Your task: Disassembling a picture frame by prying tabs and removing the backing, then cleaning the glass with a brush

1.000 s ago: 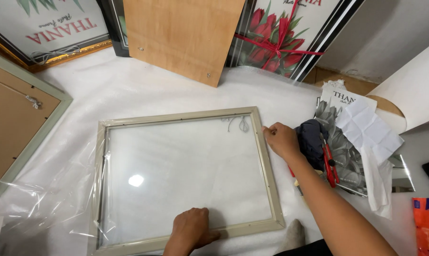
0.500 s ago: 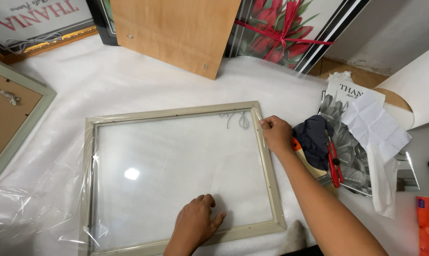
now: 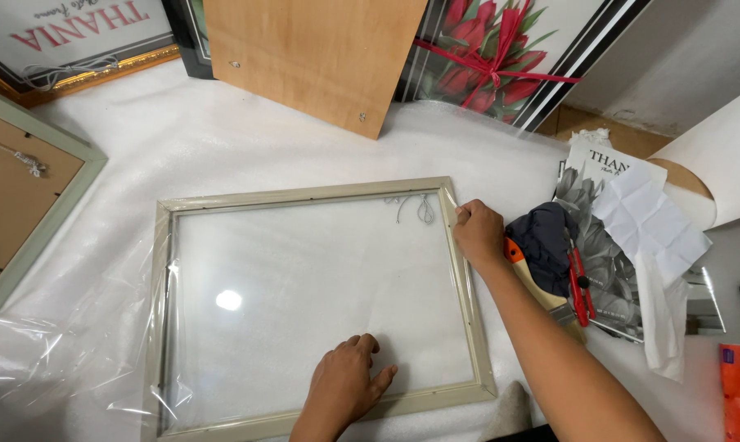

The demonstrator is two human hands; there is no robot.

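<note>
A second frame (image 3: 26,196), turned back-up with its brown backing showing, was seen at the far left of the pale picture frame (image 3: 321,195), well apart from it. Loose clear plastic wrap (image 3: 51,344) was spread just beside the picture frame's left rail, over the white foam sheet (image 3: 182,139) on which the picture frame lay flat. The left hand (image 3: 345,389) was laid palm down on the glass near the picture frame's bottom rail, fingers slightly spread, nothing gripped. Beyond the picture frame's top rail a wooden board (image 3: 312,49) was propped upright. The right hand (image 3: 478,233) was closed on the picture frame's right rail near its upper corner, fingers curled and pinching the edge. Just right of the picture frame, a dark cloth (image 3: 543,245) and red-handled scissors (image 3: 578,282) were seen on a grey flower print (image 3: 607,286), with creased white paper (image 3: 652,229) farther right.
</note>
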